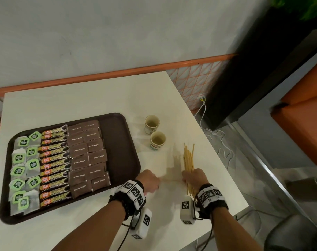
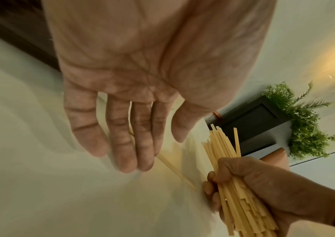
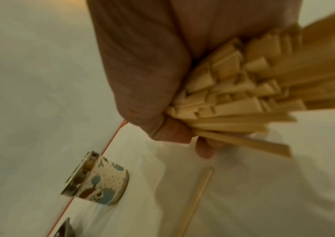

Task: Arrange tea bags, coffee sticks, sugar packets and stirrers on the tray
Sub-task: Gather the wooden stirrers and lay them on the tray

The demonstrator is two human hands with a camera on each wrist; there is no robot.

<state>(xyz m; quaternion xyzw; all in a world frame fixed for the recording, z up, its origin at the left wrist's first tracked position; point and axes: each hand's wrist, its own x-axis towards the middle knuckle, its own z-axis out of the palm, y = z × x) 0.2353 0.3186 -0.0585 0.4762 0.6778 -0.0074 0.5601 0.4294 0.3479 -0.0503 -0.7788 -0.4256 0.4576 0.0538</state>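
Observation:
A dark brown tray on the left of the table holds rows of green-labelled tea bags, coffee sticks and brown sugar packets; a strip along its right side is bare. My right hand grips a bundle of wooden stirrers just above the table, right of the tray. My left hand hovers between tray and bundle, fingers straight, holding nothing. One loose stirrer lies on the table under the hands.
Two small patterned cups stand on the white table beyond the stirrers. The table's right edge is close to my right hand. White cables lie on the floor there, beside an orange seat.

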